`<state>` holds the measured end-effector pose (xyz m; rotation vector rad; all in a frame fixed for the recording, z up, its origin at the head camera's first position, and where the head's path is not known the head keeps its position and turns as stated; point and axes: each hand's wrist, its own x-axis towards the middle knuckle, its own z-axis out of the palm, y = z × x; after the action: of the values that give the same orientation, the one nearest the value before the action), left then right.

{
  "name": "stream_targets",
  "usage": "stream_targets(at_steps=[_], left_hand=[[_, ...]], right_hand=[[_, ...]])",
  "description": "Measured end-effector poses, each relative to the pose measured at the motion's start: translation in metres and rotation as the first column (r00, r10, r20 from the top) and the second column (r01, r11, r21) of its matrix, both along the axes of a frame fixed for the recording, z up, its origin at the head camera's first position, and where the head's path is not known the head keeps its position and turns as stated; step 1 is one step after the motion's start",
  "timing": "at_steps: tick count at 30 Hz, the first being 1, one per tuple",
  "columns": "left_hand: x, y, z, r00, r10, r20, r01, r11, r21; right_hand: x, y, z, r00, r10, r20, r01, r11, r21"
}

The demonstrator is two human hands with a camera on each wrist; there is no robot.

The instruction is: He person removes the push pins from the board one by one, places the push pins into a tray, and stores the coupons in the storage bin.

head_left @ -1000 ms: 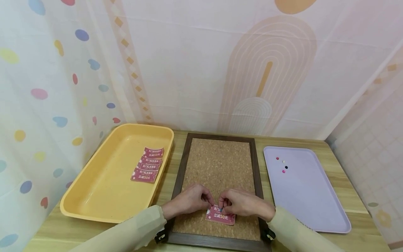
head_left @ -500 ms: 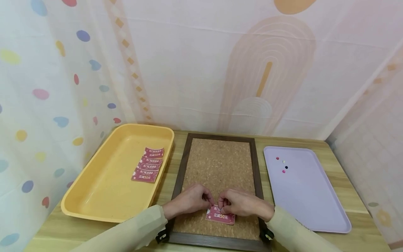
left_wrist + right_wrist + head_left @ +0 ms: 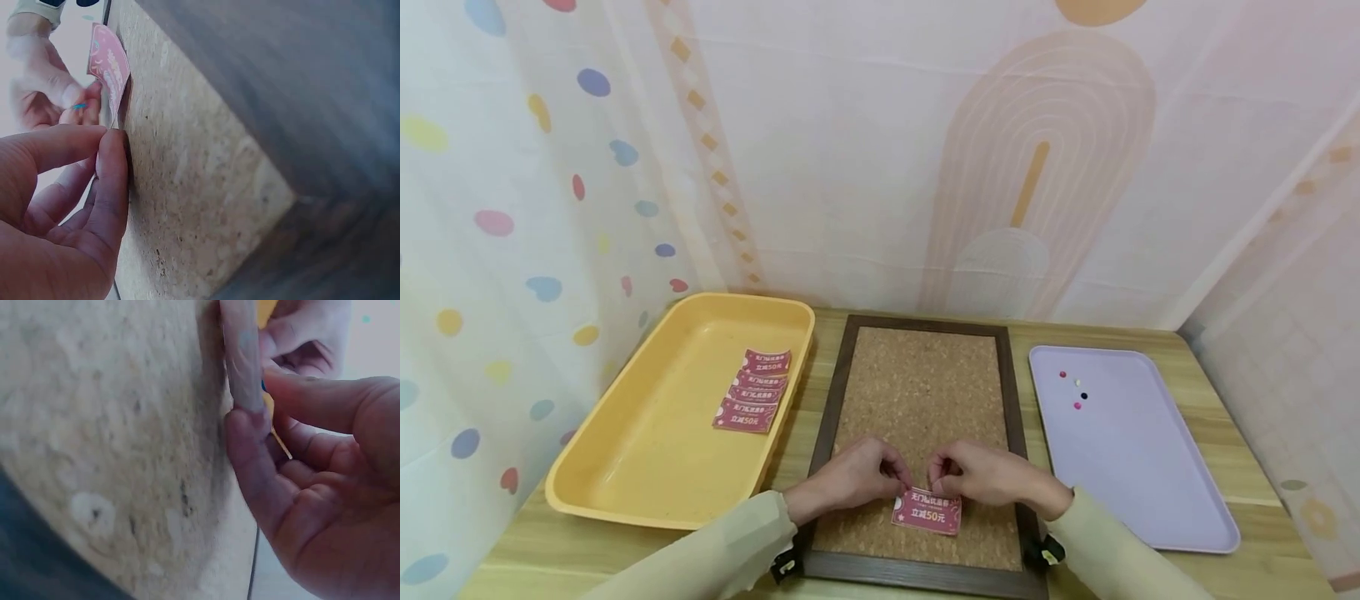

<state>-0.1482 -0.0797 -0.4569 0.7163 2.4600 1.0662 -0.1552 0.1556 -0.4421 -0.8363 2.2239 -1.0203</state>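
Note:
A pink printed coupon lies over the lower part of a framed corkboard. My left hand pinches its upper left corner between thumb and forefinger. At the upper right edge of the coupon is my right hand, with thumb and fingers pinched together. In the left wrist view, a small blue push pin shows between the right hand's fingertips, its point hidden. The coupon bends slightly away from the cork there. The right wrist view shows the coupon edge-on, touching the right fingertips.
To the left, a yellow tray holds several matching coupons in an overlapping row. On the right stands a lilac tray with several small pins. A patterned curtain hangs behind the wooden table.
My right hand has shifted slightly right along the coupon's top edge, uncovering more print. The blue pin, visible in the head view a second ago, is hidden there now. The left hand stays put.

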Motion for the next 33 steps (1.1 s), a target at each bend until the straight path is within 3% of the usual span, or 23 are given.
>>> stream_targets(at_steps=[6, 12, 24, 30, 33], left_hand=[[0.003, -0.002, 0.007, 0.999, 0.016, 0.031, -0.017, 0.999, 0.031], [0.004, -0.009, 0.019, 1.0, 0.003, 0.024, -0.005, 0.996, 0.087], [0.004, -0.036, 0.046, 0.999, 0.0, 0.055, -0.011, 0.979, 0.204], [0.004, -0.051, 0.058, 0.994, 0.052, 0.092, -0.072, 0.971, 0.227], [0.003, -0.06, 0.062, 0.994, 0.083, 0.069, -0.096, 0.971, 0.22]], right_hand=[[-0.002, 0.009, 0.012, 0.994, -0.08, -0.08, 0.074, 0.994, -0.081], [0.0, 0.019, 0.022, 0.973, -0.18, -0.144, 0.153, 0.971, -0.186], [0.003, 0.033, 0.038, 0.94, -0.313, -0.135, 0.261, 0.915, -0.308], [0.005, 0.039, 0.042, 0.918, -0.363, -0.158, 0.3, 0.899, -0.32], [0.006, 0.042, 0.043, 0.909, -0.38, -0.17, 0.312, 0.893, -0.325]])
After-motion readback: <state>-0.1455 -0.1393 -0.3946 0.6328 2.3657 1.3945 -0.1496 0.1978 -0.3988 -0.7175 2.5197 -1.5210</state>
